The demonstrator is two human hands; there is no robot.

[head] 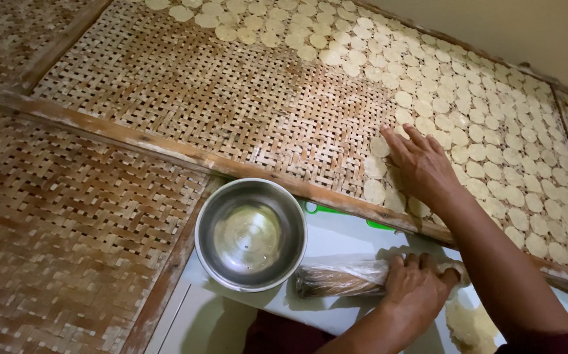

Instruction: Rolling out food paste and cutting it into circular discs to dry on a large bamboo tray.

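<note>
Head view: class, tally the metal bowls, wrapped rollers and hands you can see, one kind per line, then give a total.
Metal bowl: 1
Wrapped roller: 1
Hands: 2, the left hand gripping the roller, the right hand flat on the pale discs
Total: 4

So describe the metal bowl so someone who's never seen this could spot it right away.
Start at the big woven bamboo tray half covered with pale round discs. Follow its wooden front edge down to the white board below it. The steel bowl sits there, left of the left hand gripping a plastic-wrapped roll; it is the only shiny, round metal thing in view.
</note>
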